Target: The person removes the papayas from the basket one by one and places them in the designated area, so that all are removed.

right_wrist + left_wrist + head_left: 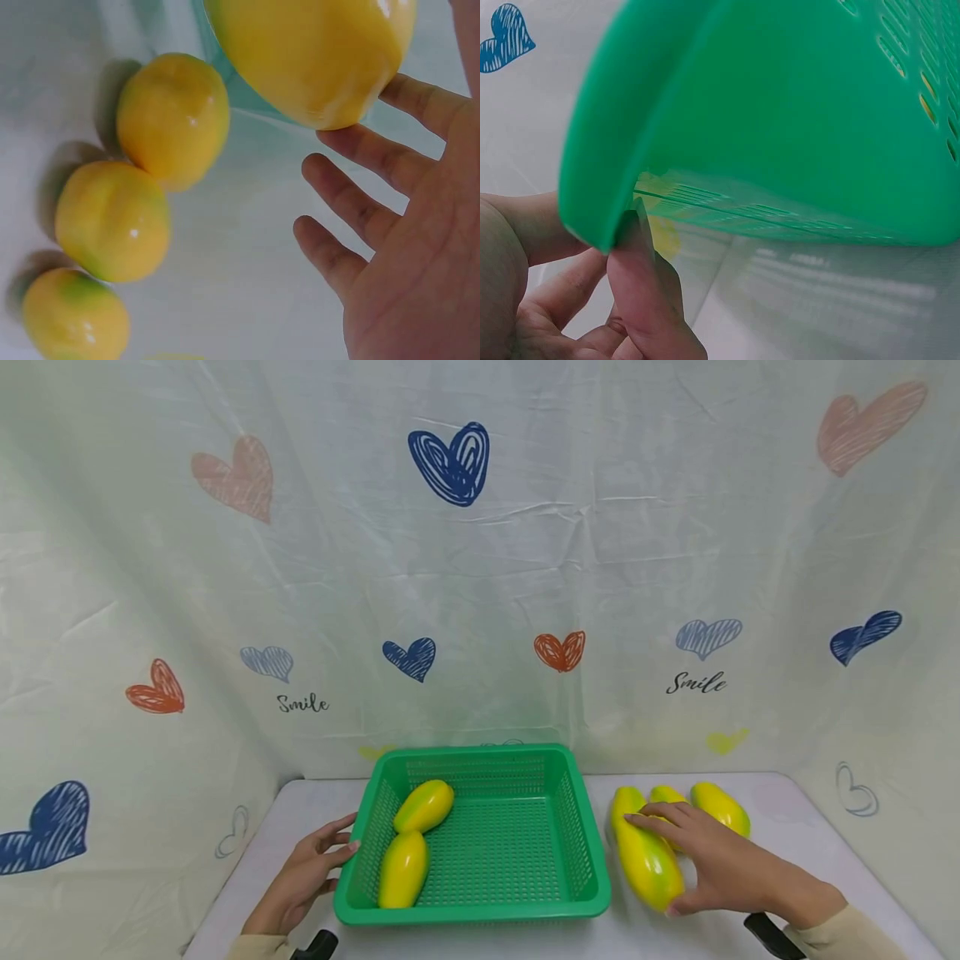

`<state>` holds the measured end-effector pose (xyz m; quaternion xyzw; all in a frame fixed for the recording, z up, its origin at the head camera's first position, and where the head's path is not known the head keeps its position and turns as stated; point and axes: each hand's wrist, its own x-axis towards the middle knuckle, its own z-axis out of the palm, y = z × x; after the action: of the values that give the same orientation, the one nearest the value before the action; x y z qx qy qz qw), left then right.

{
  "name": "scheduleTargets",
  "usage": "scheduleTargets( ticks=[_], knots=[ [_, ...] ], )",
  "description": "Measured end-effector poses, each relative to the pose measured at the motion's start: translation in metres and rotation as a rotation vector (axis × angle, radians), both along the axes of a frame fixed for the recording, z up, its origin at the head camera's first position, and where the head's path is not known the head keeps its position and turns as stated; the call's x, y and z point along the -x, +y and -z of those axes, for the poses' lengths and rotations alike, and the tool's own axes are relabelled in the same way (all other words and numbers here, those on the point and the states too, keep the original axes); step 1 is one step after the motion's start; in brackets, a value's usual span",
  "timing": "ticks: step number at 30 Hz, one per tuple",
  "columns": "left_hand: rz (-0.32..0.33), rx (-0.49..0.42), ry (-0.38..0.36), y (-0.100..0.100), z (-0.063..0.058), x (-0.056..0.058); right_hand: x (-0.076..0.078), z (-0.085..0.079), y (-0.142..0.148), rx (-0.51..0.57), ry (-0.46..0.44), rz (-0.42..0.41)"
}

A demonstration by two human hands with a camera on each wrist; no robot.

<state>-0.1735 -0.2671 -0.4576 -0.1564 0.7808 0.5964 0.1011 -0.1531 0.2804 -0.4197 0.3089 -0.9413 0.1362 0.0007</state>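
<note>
A green plastic basket (487, 852) stands on the table with two yellow mangoes, one mango (424, 806) behind the other mango (403, 870), along its left side. At the basket's left rim my left hand (311, 870) pinches the edge between thumb and fingers, as the left wrist view shows on the rim (592, 165). To the right of the basket, my right hand (723, 864) grips a yellow-green mango (647, 870) between thumb and fingertips. Three more mangoes lie in a row beyond it; the right wrist view shows the nearest mango (172, 120) of them clearly.
A white-topped table (322, 791) bears everything. Behind and at both sides hangs a pale curtain (495, 577) printed with hearts and the word "Smile". Dark straps sit at both wrists, such as the right strap (774, 935).
</note>
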Motion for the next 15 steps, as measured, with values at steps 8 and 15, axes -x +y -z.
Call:
scheduleTargets(
  ticks=[8, 15],
  knots=[
    [0.005, -0.003, -0.004, -0.001, 0.000, 0.000, -0.008, 0.015, 0.000, -0.006, -0.030, 0.031],
    [0.003, -0.006, -0.010, 0.000, 0.000, 0.001, -0.014, 0.026, 0.000, -0.008, -0.084, 0.078]
  ],
)
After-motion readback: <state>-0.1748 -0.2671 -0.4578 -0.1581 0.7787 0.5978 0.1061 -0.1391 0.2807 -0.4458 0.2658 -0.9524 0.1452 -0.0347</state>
